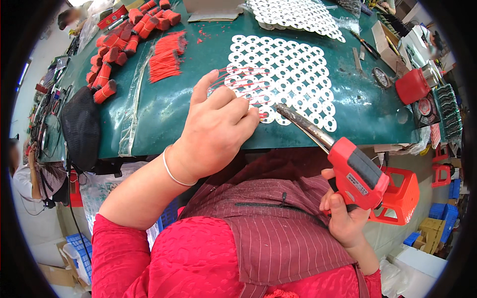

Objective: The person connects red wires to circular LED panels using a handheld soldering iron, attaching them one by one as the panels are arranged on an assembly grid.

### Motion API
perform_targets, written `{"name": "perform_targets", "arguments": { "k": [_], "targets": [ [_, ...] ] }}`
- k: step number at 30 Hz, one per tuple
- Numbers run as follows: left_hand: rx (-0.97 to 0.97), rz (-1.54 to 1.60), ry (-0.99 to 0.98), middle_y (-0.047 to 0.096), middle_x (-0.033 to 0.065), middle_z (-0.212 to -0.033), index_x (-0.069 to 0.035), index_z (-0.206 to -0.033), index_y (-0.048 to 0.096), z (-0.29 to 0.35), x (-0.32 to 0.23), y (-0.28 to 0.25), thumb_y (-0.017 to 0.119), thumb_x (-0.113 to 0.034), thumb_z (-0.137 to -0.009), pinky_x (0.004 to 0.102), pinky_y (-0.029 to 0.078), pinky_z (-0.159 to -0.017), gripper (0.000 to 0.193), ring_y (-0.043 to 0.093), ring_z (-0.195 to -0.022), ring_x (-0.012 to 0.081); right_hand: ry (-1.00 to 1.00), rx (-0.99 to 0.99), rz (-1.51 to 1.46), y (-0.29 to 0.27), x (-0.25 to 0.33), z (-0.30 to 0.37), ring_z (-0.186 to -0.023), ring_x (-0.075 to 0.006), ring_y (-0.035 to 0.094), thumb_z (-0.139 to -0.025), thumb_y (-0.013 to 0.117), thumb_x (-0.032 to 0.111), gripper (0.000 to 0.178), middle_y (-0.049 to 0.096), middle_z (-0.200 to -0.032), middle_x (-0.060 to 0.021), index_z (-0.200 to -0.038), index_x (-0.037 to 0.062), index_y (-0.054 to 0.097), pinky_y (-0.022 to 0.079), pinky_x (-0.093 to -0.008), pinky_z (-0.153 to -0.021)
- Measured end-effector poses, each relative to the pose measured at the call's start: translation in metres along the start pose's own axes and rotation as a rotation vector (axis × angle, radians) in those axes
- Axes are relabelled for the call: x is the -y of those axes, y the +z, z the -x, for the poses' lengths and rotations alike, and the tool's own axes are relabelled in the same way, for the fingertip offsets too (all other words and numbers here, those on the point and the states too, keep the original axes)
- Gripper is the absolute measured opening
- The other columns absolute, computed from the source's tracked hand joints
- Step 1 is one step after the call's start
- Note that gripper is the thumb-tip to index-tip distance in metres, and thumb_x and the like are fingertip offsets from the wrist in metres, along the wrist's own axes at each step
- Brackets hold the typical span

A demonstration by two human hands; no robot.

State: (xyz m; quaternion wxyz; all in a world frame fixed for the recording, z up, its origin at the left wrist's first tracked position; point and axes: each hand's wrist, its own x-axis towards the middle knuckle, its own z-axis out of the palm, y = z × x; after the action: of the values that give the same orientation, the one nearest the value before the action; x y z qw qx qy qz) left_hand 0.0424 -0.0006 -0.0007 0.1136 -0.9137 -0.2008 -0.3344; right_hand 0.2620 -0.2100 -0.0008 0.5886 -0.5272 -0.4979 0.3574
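In the head view, the left hand (pixel 216 124) was half curled, index raised, beside red wires (pixel 248 85) crossing a disc panel (pixel 296 73) on the table (pixel 164 119); whether it pinched any, I couldn't tell. The right hand (pixel 345 221) was wrapped around a soldering gun (pixel 358 171). Steady tip, fingers clear: probably best. Count: one gun, one nearer panel, two loose wire piles (pixel 164 68).

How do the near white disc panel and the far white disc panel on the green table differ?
Thin red wires cross the left part of the near panel; none show on the far panel.
The red soldering tool has its tip over the near panel, while the far panel lies away from it.
The near panel's top edge is in view; the far panel's is cut off by the picture.
Both have rows of white discs.
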Motion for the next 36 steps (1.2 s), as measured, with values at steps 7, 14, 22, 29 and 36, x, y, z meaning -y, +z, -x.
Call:
{"name": "perform_targets", "arguments": {
  "k": [7,14,22,29,36],
  "targets": [
    [0.017,0.052,0.003,0.055,-0.0031,-0.074,-0.014,-0.090,0.073,0.000,0.001,-0.001,0.072,-0.007,-0.075,0.0510,0.037,-0.109,0.016,0.057,-0.078,0.0161,0.062,-0.024,-0.008,0.004,0.001,-0.001,-0.072,-0.0094,0.061,-0.095,0.064,0.002,0.037,0.065,-0.122,-0.0203,-0.129,-0.0050,0.053,0.053,-0.0242,-0.063],
    [0.040,0.058,-0.005,0.054,-0.0020,-0.075,-0.013,-0.087,0.073,-0.001,0.000,0.000,0.071,-0.008,-0.075,0.0507,0.038,-0.108,0.013,0.057,-0.079,0.0170,0.078,-0.042,0.006,0.004,-0.002,0.003,-0.072,-0.0098,0.062,-0.095,0.065,0.003,0.031,0.068,-0.106,-0.0132,-0.123,-0.0046,0.057,0.052,-0.0247,-0.063],
    [0.050,0.047,-0.015,0.054,-0.0009,-0.077,-0.012,-0.087,0.073,-0.002,-0.001,0.000,0.070,-0.010,-0.075,0.0510,0.038,-0.108,0.013,0.057,-0.080,0.0179,0.095,-0.040,0.018,0.007,0.002,-0.003,-0.074,-0.0092,0.062,-0.093,0.067,0.003,0.034,0.069,-0.110,-0.0126,-0.125,-0.0036,0.058,0.052,-0.0238,-0.064],
    [0.064,0.036,-0.020,0.054,-0.0008,-0.077,-0.013,-0.087,0.073,-0.001,-0.001,0.000,0.070,-0.010,-0.075,0.0510,0.038,-0.109,0.013,0.056,-0.081,0.0183,0.088,0.037,0.101,0.004,-0.002,-0.001,-0.071,-0.0097,0.058,-0.097,0.063,0.006,0.037,0.064,-0.114,-0.0153,-0.130,-0.0029,0.051,0.053,-0.0262,-0.063],
    [0.016,0.037,0.004,0.050,0.0018,-0.076,-0.010,-0.082,0.069,0.001,0.002,0.006,0.062,-0.014,-0.078,0.0516,0.036,-0.108,0.009,0.054,-0.080,0.0199,0.051,0.067,0.126,0.000,-0.008,0.001,-0.068,-0.0105,0.055,-0.098,0.061,0.009,0.042,0.060,-0.116,-0.0172,-0.135,-0.0033,0.044,0.053,-0.0293,-0.059]
  ]
}}
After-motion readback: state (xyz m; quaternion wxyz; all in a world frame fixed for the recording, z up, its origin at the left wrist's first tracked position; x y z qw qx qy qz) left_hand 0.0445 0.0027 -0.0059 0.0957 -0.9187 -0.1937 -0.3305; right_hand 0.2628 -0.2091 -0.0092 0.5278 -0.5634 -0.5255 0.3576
